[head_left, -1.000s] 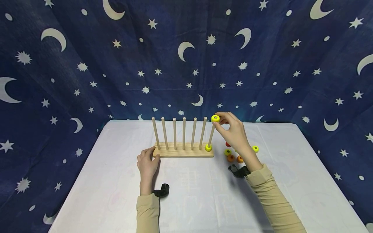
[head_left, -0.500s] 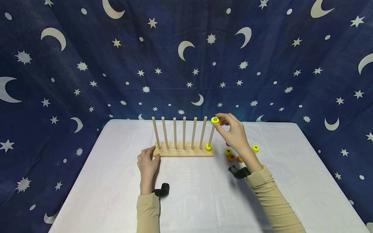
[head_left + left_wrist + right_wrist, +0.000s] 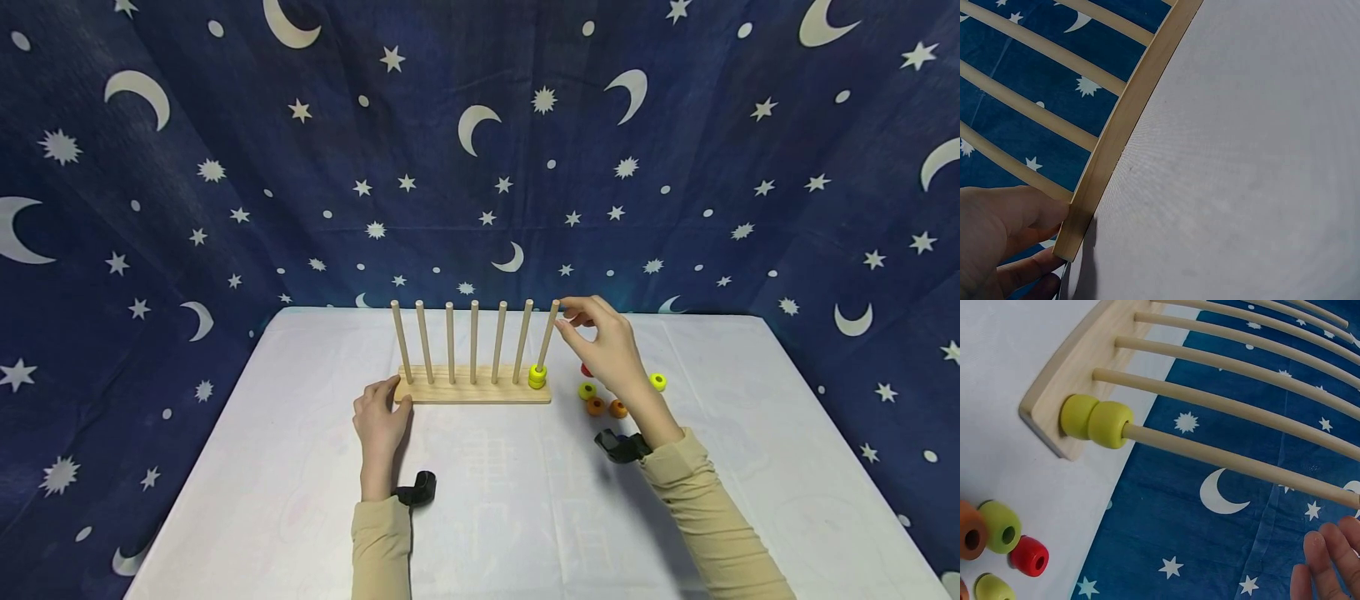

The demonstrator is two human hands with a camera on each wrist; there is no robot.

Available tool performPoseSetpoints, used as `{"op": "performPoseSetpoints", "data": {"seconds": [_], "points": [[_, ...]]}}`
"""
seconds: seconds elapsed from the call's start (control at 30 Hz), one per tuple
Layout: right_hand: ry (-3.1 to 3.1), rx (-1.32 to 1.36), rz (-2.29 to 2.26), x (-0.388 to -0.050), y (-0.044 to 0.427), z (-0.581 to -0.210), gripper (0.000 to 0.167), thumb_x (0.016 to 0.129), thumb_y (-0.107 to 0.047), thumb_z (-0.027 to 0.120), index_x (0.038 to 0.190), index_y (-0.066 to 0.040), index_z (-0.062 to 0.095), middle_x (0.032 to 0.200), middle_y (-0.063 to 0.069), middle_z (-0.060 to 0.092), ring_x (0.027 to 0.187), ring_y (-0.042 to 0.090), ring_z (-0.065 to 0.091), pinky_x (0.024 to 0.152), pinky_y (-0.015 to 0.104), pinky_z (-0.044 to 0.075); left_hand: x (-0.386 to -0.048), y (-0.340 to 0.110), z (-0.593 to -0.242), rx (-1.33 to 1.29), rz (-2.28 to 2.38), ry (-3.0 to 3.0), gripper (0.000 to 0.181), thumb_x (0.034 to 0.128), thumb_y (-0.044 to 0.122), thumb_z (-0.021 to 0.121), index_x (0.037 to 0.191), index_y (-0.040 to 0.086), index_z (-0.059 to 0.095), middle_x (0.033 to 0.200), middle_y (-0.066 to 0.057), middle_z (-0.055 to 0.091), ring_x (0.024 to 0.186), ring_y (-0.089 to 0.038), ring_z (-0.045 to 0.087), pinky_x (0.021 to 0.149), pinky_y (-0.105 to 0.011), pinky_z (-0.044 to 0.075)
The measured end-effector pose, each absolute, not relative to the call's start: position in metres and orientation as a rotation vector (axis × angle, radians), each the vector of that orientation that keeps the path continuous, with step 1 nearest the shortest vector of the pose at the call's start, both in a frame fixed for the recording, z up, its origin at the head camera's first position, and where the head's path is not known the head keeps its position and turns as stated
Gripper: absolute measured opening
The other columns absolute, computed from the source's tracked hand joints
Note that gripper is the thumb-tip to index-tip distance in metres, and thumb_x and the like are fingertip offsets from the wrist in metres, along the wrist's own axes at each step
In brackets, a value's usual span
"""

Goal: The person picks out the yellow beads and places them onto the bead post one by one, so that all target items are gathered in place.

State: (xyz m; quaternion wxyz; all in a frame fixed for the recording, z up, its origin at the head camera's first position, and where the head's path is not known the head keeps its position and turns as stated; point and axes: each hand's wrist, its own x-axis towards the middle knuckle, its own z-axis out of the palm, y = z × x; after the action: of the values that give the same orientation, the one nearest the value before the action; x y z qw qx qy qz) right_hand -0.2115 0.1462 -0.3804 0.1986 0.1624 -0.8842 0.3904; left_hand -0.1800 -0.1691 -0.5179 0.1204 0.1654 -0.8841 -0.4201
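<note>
A wooden peg rack (image 3: 472,393) stands on the table, its upright pegs in a row. My left hand (image 3: 381,421) grips the left end of its base; in the left wrist view thumb and fingers (image 3: 1029,269) lie on either side of that end. Two yellow beads (image 3: 1097,419) sit stacked at the bottom of the rightmost peg (image 3: 548,333), touching each other. Beside that peg's top, my right hand (image 3: 609,346) is raised with thumb and fingers apart, holding nothing. The other pegs carry no beads.
Right of the rack lie loose beads: a red bead (image 3: 1029,556), orange beads (image 3: 596,407) and yellow-green beads (image 3: 657,382). The white-covered table (image 3: 480,508) meets a dark blue cloth (image 3: 420,150) with moons and stars behind.
My right hand has let go of a yellow bead, which dropped down the rightmost peg onto the one below. The right hand has drawn slightly right; the left has stayed put.
</note>
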Motion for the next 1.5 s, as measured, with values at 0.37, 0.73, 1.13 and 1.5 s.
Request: {"op": "performPoseSetpoints", "data": {"seconds": [0.37, 0.73, 1.13, 1.5], "points": [[-2.563, 0.408, 1.000, -0.205, 0.157, -0.386, 0.028, 0.091, -0.021, 0.064, 0.117, -0.009, 0.065, 0.101, 0.007, 0.064, 0.092, 0.024, 0.061, 0.086, 0.044, 0.051, -0.180, -0.169, -0.518, 0.472, -1.213, -2.585, 0.046, 0.0838, 0.017, 0.066, 0.126, 0.002, 0.061, 0.128, -0.023, 0.056, 0.124, -0.041, 0.040, 0.102, -0.058, 0.027], [-2.610, 0.407, 0.929, -0.199, 0.174, -0.394, 0.026, 0.090, -0.020, 0.066, 0.115, -0.011, 0.066, 0.104, 0.007, 0.067, 0.091, 0.023, 0.062, 0.082, 0.043, 0.049, -0.180, -0.168, -0.518, 0.470, -1.208, -2.587, 0.046, 0.0839, 0.017, 0.066, 0.127, 0.002, 0.060, 0.128, -0.024, 0.055, 0.123, -0.042, 0.040, 0.102, -0.059, 0.027], [-2.638, 0.412, 0.849, -0.194, 0.194, -0.406, 0.025, 0.090, -0.021, 0.066, 0.114, -0.014, 0.066, 0.102, 0.005, 0.068, 0.089, 0.020, 0.062, 0.081, 0.044, 0.050, -0.181, -0.169, -0.520, 0.479, -1.208, -2.592, 0.046, 0.0843, 0.018, 0.066, 0.127, 0.003, 0.060, 0.128, -0.023, 0.055, 0.125, -0.042, 0.039, 0.102, -0.059, 0.026], [-2.667, 0.389, 0.781, -0.187, 0.218, -0.419, 0.025, 0.090, -0.019, 0.065, 0.114, -0.012, 0.066, 0.102, 0.006, 0.068, 0.089, 0.021, 0.062, 0.078, 0.044, 0.050, -0.181, -0.169, -0.520, 0.484, -1.208, -2.593, 0.046, 0.0843, 0.017, 0.066, 0.127, 0.003, 0.060, 0.129, -0.023, 0.055, 0.125, -0.041, 0.039, 0.102, -0.059, 0.026]]}}
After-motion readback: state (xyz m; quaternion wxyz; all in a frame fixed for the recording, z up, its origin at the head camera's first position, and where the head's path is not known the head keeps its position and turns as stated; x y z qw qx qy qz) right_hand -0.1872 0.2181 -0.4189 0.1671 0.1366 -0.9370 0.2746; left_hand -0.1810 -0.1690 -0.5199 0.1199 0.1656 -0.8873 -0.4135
